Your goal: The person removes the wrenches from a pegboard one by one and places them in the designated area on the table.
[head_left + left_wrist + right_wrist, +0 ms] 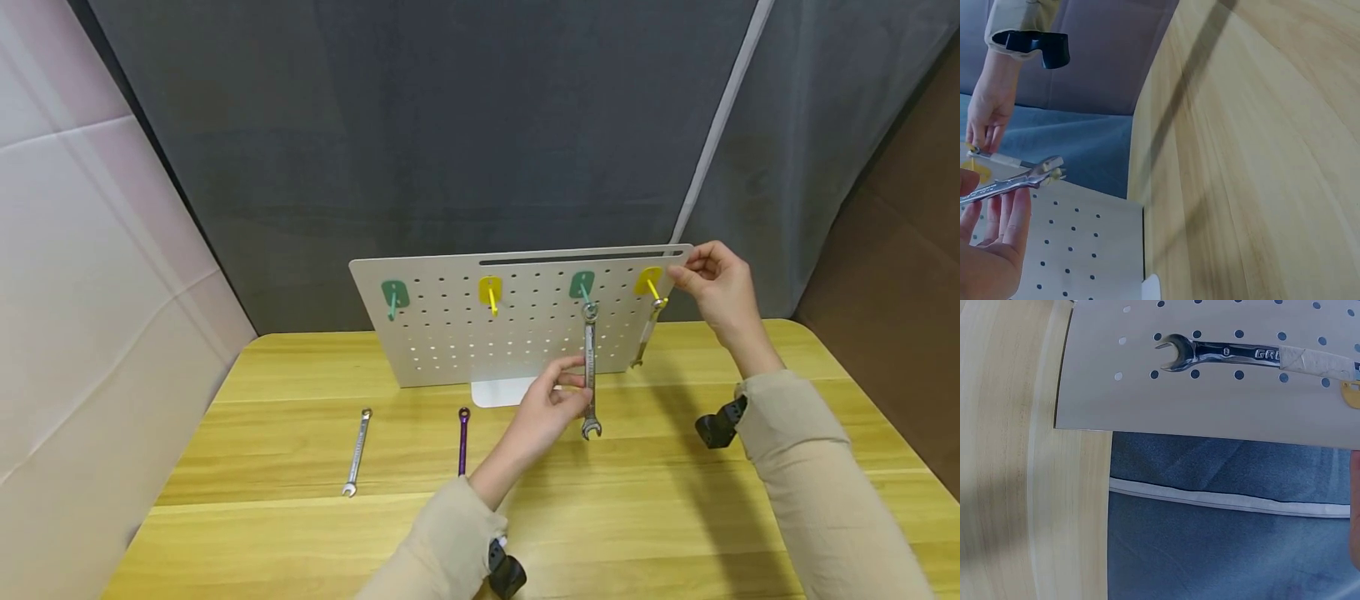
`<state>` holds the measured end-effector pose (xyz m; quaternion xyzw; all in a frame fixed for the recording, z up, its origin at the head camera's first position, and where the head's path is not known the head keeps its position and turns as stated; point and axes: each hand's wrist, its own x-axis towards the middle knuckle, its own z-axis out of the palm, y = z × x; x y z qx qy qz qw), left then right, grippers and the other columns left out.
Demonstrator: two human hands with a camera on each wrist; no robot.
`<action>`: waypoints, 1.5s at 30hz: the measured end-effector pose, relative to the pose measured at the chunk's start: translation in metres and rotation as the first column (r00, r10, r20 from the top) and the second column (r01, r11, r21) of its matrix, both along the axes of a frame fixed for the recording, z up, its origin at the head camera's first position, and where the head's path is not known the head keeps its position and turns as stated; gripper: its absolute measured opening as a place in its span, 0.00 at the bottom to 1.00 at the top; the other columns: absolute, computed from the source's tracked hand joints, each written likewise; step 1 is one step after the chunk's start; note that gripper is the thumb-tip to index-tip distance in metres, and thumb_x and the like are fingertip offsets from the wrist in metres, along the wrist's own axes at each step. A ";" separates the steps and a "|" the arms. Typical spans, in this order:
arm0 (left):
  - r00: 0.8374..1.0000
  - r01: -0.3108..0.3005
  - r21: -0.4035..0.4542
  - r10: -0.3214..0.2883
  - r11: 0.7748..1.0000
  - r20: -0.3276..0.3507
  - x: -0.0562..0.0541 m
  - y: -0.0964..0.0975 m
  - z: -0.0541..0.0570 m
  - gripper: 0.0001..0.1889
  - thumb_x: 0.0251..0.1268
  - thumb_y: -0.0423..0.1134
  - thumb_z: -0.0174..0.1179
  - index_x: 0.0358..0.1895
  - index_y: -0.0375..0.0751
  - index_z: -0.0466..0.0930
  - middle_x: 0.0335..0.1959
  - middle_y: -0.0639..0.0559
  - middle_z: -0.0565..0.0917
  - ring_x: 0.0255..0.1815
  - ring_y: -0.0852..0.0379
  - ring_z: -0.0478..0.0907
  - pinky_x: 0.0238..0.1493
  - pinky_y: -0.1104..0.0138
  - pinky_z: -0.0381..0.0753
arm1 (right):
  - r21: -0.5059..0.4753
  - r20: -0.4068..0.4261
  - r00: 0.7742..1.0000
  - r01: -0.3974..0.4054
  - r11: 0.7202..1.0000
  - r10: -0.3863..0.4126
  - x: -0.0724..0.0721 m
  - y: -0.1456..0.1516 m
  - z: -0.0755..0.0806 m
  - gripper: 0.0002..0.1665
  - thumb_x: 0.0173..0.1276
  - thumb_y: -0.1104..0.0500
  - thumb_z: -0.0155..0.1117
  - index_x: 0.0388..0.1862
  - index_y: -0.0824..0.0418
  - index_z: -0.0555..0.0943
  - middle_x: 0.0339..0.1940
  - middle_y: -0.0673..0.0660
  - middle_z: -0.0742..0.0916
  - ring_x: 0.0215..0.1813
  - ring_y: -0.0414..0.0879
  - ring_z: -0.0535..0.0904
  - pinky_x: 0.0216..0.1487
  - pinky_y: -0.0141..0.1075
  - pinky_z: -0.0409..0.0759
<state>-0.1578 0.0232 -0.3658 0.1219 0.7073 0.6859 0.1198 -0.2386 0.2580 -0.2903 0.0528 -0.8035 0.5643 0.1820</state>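
Below the right green hook (582, 286) of the white pegboard (450, 333), my left hand (551, 400) holds a silver combination wrench (590, 358) between thumb and fingers. The wrench's ring end is up at the hook and its open end points down; whether the ring is fully over the peg I cannot tell. My right hand (720, 287) pinches the pegboard's upper right edge, thumb in front. Close to it, a second wrench (1235, 354) with a pale wrap on its shaft hangs from the right yellow hook (649, 282).
On the wooden table (285, 450) lie another silver wrench (357, 452) and a purple wrench (463, 442), the latter partly behind my left forearm. A left green hook (394, 294) and a middle yellow hook (491, 290) hold nothing. A dark curtain (450, 125) hangs behind.
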 end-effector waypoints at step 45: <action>0.995 -0.003 0.187 -0.017 0.982 0.101 0.017 0.002 0.030 0.23 0.61 0.28 0.60 0.60 0.39 0.70 0.47 0.40 0.80 0.31 0.64 0.79 0.36 0.64 0.88 | -0.066 0.007 0.999 -0.034 0.997 0.034 0.001 -0.001 0.000 0.12 0.65 0.68 0.61 0.32 0.51 0.73 0.29 0.40 0.77 0.33 0.31 0.75 0.38 0.14 0.79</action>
